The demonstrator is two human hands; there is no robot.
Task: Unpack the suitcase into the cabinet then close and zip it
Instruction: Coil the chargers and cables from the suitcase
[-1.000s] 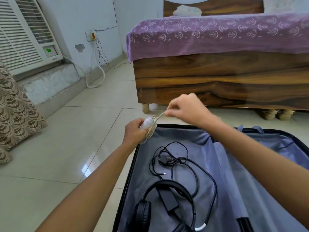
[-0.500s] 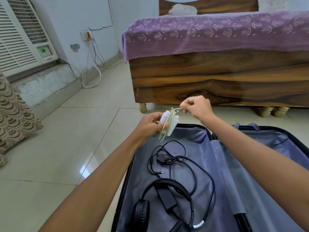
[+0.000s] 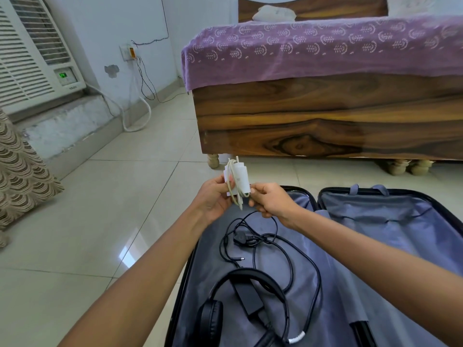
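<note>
Fingers of left hand (image 3: 213, 196) grip white charger (image 3: 238, 179); right hand (image 3: 271, 200) pinches its wrapped cable (image 3: 234, 194).

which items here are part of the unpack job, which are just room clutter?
Job:
- white charger, cable wrapped round it, held by left hand and right hand
- open suitcase
- black headphones
- black power adapter and its cable

Background:
- bed
- air conditioner
</note>
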